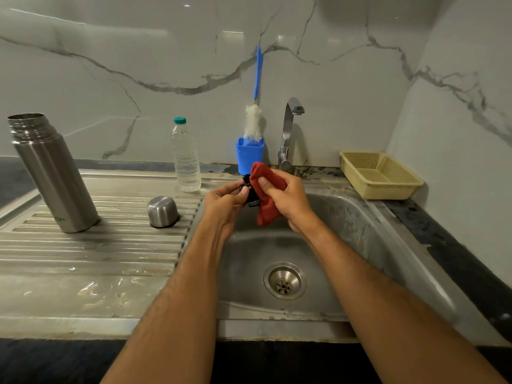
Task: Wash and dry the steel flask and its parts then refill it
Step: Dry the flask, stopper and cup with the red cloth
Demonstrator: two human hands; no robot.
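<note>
Was mid-drying: left hand [225, 198] pinched black stopper [250, 194], right hand [285, 199] gripped red cloth [267, 198] against it. Flask [52, 173], cap [163, 212] sat on drainboard [91, 245]. Refill from water bottle [186, 156] looked pending.

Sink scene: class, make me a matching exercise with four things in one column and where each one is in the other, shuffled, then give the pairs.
Things:
1. steel flask
2. steel cup
3. bottle brush
4. red cloth

Places:
A. in the blue holder
B. in the right hand
C. upright, open, on the drainboard
D. upside down on the drainboard

Pairs: 1-C, 2-D, 3-A, 4-B
</note>
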